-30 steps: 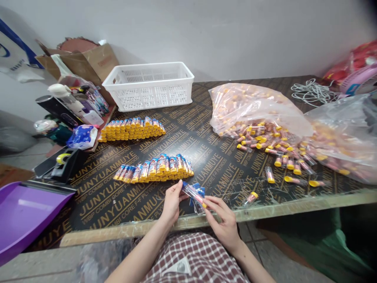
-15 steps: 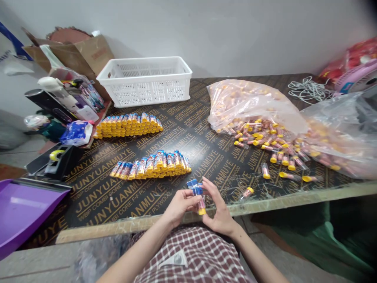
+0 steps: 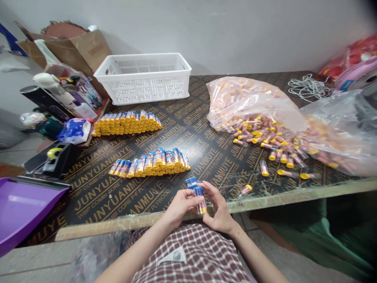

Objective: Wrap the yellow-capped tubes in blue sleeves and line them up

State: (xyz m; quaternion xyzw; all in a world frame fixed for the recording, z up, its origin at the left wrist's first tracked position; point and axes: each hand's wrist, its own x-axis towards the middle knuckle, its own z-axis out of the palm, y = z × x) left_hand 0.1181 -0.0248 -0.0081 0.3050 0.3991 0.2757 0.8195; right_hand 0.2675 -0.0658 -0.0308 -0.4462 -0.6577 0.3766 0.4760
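Both hands meet over the table's front edge around one small clear tube (image 3: pixel 202 206) with a yellow cap at its lower end. My left hand (image 3: pixel 183 204) pinches the tube and a blue printed label (image 3: pixel 191 182) at its upper end. The fingers of my right hand (image 3: pixel 217 208) curve round the tube's other side, touching it. Beyond them lies a stacked row of labelled tubes (image 3: pixel 159 159), with a second stack (image 3: pixel 126 122) farther back. Unlabelled yellow-capped tubes (image 3: pixel 265 135) spill from a clear bag (image 3: pixel 250 94) at the right.
A white plastic basket (image 3: pixel 147 88) stands at the back. At the left are a tape dispenser (image 3: pixel 57 161), a purple dustpan (image 3: pixel 26 212), bottles and a cardboard box (image 3: pixel 88 51). A coiled white cord (image 3: pixel 308 87) and a pink fan (image 3: pixel 357 74) are at the right.
The view has shifted slightly. Both hands stay around the same tube, and the blue label is now a little more upright against it.
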